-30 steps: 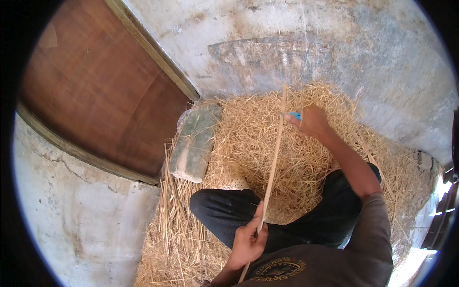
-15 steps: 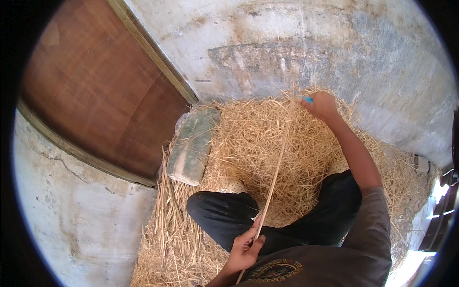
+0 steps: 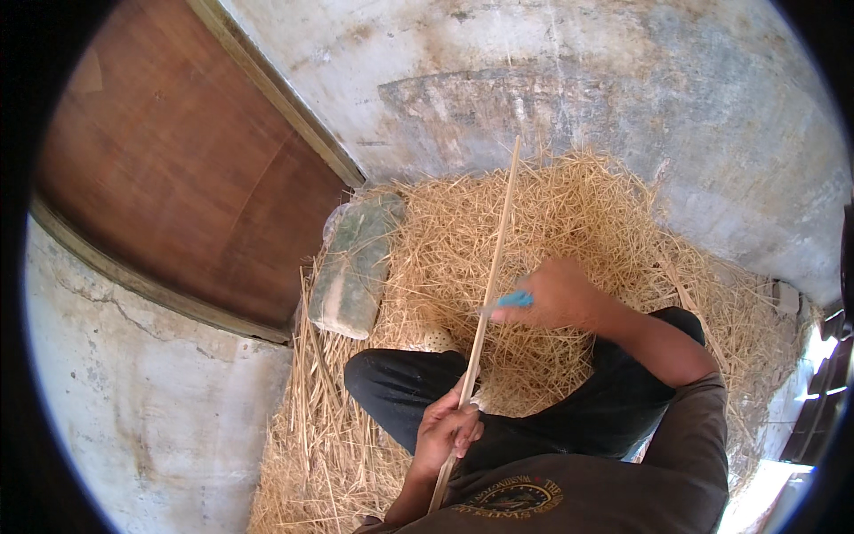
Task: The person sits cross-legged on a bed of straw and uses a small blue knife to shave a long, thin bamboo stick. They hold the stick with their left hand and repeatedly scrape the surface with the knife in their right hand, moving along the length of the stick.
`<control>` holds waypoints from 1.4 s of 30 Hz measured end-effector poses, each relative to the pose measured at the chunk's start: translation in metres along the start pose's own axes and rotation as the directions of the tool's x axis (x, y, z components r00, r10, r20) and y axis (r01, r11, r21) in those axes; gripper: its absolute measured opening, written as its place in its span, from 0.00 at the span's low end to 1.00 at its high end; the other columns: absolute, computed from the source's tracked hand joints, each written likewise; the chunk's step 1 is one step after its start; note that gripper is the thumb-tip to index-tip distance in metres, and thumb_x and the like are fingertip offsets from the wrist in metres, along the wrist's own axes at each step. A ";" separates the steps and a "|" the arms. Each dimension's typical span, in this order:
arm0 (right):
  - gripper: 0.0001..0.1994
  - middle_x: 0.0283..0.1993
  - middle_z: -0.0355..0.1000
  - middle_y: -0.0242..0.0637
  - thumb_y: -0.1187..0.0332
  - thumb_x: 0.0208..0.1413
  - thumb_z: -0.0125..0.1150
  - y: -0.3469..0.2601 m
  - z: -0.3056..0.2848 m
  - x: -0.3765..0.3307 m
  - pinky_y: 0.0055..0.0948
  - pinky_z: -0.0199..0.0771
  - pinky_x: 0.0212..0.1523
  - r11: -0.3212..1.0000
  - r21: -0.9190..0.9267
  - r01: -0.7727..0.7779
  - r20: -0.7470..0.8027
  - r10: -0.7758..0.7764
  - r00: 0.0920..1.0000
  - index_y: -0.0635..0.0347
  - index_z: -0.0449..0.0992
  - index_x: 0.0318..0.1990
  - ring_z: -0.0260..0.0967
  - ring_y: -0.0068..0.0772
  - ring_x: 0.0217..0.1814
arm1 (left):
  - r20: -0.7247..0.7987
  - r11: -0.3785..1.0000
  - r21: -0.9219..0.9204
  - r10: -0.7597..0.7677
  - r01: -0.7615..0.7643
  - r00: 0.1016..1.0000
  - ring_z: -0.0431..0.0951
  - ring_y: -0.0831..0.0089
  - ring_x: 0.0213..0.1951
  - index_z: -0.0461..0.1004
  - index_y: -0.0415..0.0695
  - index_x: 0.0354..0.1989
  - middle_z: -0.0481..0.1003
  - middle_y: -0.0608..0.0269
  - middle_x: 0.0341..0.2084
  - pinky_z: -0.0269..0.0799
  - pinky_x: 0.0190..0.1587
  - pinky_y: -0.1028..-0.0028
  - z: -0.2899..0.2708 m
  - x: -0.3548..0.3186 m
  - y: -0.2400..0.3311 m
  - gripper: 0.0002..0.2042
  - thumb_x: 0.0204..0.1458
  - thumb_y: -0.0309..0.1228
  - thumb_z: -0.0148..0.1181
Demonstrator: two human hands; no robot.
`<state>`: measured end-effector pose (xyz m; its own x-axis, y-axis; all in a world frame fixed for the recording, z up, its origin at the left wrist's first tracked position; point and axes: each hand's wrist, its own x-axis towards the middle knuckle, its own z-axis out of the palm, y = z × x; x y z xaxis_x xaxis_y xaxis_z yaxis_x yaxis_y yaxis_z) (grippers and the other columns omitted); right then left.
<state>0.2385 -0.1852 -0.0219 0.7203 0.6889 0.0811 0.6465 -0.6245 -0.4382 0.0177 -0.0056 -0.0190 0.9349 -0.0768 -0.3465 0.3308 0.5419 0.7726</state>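
Note:
A long, thin, pale bamboo strip [image 3: 501, 227] slants from near my lap up toward the wall. My left hand [image 3: 445, 433] is closed round its lower part, just above my dark shirt. Something white shows by the fingers of that hand. My right hand [image 3: 562, 295], blurred by motion, is closed on a small blue-handled knife [image 3: 514, 300] above the shavings. Its greyish blade end meets or crosses the strip about midway along; whether it touches cannot be told.
Curly pale shavings [image 3: 569, 205] heap up between my crossed legs and the stained wall [image 3: 623, 107]. A grey-green block [image 3: 356, 258] lies left of the heap, by a brown wooden door panel [image 3: 196, 169]. Long loose strips [image 3: 334, 400] lie beside my left knee.
My right hand has come down and toward me with the blue-handled knife, from the strip's far end to its middle. The strip's far end has shifted left and up.

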 end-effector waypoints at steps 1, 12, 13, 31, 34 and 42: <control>0.41 0.13 0.64 0.43 0.24 0.43 0.44 -0.012 -0.001 -0.002 0.41 0.64 0.20 0.999 -0.032 0.023 0.033 -0.022 0.999 0.60 0.72 0.14 0.66 0.42 0.17 | 0.003 1.000 0.012 0.003 -0.003 1.000 0.55 0.83 0.09 0.53 0.41 0.66 0.57 0.72 0.09 0.56 0.21 0.81 0.001 0.000 0.000 0.25 0.58 0.23 0.43; 0.43 0.13 0.67 0.42 0.22 0.42 0.40 -0.007 0.001 0.015 0.40 0.67 0.20 0.997 -0.064 0.033 -0.078 -0.038 0.996 0.60 0.76 0.17 0.70 0.44 0.18 | -0.133 0.900 0.435 0.099 -0.032 0.986 0.55 0.85 0.10 0.53 0.40 0.66 0.58 0.73 0.09 0.54 0.13 0.83 0.015 -0.012 0.008 0.26 0.56 0.20 0.45; 0.43 0.13 0.68 0.43 0.22 0.41 0.40 0.015 -0.005 0.027 0.41 0.68 0.21 0.997 -0.057 -0.052 -0.108 0.046 0.993 0.60 0.76 0.17 0.71 0.44 0.19 | -0.105 0.899 0.435 0.101 -0.045 0.989 0.55 0.85 0.10 0.53 0.40 0.66 0.58 0.73 0.09 0.54 0.13 0.84 0.014 -0.013 0.007 0.26 0.56 0.20 0.45; 0.40 0.10 0.56 0.28 0.25 0.48 0.35 0.116 -0.025 0.067 0.32 0.57 0.14 0.901 -0.194 -0.388 -0.313 0.318 0.895 0.55 0.66 0.11 0.55 0.25 0.13 | -0.046 0.961 0.267 -0.069 0.079 0.997 0.57 0.86 0.13 0.52 0.46 0.67 0.59 0.73 0.12 0.54 0.15 0.84 0.002 -0.033 -0.010 0.27 0.58 0.22 0.48; 0.39 0.10 0.54 0.27 0.26 0.50 0.36 0.152 -0.042 0.066 0.33 0.52 0.12 0.772 0.010 -0.635 -0.333 0.602 0.726 0.56 0.62 0.10 0.52 0.23 0.13 | -0.017 0.949 0.291 -0.120 0.120 0.993 0.57 0.86 0.13 0.52 0.45 0.67 0.59 0.73 0.12 0.54 0.15 0.84 0.001 -0.040 -0.010 0.27 0.58 0.22 0.48; 0.37 0.10 0.60 0.35 0.29 0.48 0.48 0.049 -0.020 0.031 0.37 0.60 0.18 0.958 0.073 -0.279 -0.218 0.288 0.932 0.59 0.69 0.13 0.59 0.33 0.12 | -0.041 0.995 -0.102 -0.023 0.019 0.999 0.54 0.83 0.10 0.54 0.42 0.66 0.56 0.72 0.09 0.56 0.21 0.82 -0.008 -0.022 -0.006 0.26 0.56 0.22 0.45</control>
<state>0.2978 -0.2015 -0.0231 0.9126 0.3823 0.1448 0.4001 -0.7630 -0.5076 -0.0058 -0.0007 -0.0205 0.9211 -0.0551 -0.3855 0.3334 0.6229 0.7077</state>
